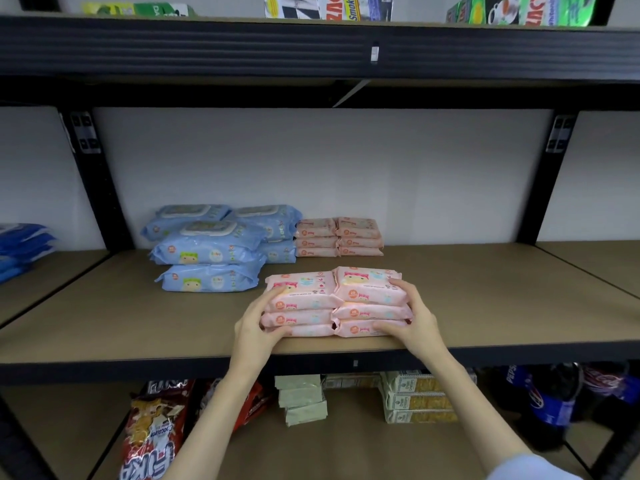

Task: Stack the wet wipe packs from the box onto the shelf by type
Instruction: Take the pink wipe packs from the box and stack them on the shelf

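At near shelf [485, 306] edge, left hand [258, 323] and right hand [412, 317] grip pink packs [332, 299] from both sides, likely squaring stacks; blue packs [211, 251] sit far left, types separate.

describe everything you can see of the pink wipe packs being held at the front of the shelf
The front pink wipe packs are soft, glossy plastic pouches with cartoon faces, lying flat in two side-by-side stacks of three on the brown shelf board near its front edge. The left hand grips the left stack's end and the right hand grips the right stack's end.
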Action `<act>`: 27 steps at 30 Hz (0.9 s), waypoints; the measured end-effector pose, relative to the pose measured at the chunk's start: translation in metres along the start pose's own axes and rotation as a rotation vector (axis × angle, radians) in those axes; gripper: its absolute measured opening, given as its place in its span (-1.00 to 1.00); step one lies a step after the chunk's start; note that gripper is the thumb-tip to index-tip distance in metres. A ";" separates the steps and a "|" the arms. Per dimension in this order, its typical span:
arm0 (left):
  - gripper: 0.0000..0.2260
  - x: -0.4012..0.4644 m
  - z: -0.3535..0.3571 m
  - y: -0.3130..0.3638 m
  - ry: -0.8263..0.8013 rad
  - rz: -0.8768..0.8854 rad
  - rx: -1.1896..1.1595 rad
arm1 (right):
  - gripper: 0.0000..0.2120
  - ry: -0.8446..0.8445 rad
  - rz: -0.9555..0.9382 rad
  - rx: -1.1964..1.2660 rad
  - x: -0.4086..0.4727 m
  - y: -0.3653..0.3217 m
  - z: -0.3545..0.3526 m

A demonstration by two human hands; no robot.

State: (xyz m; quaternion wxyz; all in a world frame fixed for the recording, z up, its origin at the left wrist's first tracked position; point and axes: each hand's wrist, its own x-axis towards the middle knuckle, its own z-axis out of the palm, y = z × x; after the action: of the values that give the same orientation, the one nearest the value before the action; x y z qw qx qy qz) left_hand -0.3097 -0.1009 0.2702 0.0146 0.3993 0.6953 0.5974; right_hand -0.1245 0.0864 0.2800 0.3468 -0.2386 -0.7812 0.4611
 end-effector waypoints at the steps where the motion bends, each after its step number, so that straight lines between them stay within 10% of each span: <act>1: -0.38 0.002 0.002 0.001 0.004 -0.002 0.010 | -0.34 0.004 0.001 -0.008 0.002 0.000 -0.001; 27: -0.34 0.177 0.075 -0.060 0.007 -0.011 0.051 | -0.29 0.024 0.019 -0.199 0.193 0.064 -0.003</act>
State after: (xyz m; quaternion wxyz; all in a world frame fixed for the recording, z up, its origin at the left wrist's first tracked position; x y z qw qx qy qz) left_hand -0.4255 0.0643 0.2792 0.0056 0.3936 0.7125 0.5808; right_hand -0.2436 0.2512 0.2862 0.3264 -0.2845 -0.8166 0.3817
